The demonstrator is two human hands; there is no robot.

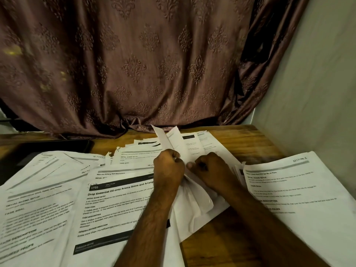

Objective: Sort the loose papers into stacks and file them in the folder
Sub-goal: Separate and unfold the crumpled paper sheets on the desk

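Note:
Printed white sheets lie scattered over a wooden table [229, 245]. My left hand [169, 166] and my right hand [211, 170] sit side by side at the middle, both gripping a creased, folded sheet [173, 139] whose top edge stands up off the table. Its crumpled lower part [194, 207] runs down between my forearms. A sheet headed "Drop Essential Oil onto Aroma Stone" [115, 205] lies left of my left arm. Another overlapping pile [36, 189] fills the far left. A "Section 1" sheet [296, 189] lies to the right. More sheets [138, 153] fan out behind my hands.
A flat dark object [48, 149], possibly the folder, lies at the back left, partly under papers. A patterned brown curtain [144, 64] hangs behind the table, and a pale wall [317, 83] stands on the right. Bare wood shows at the front between my arms.

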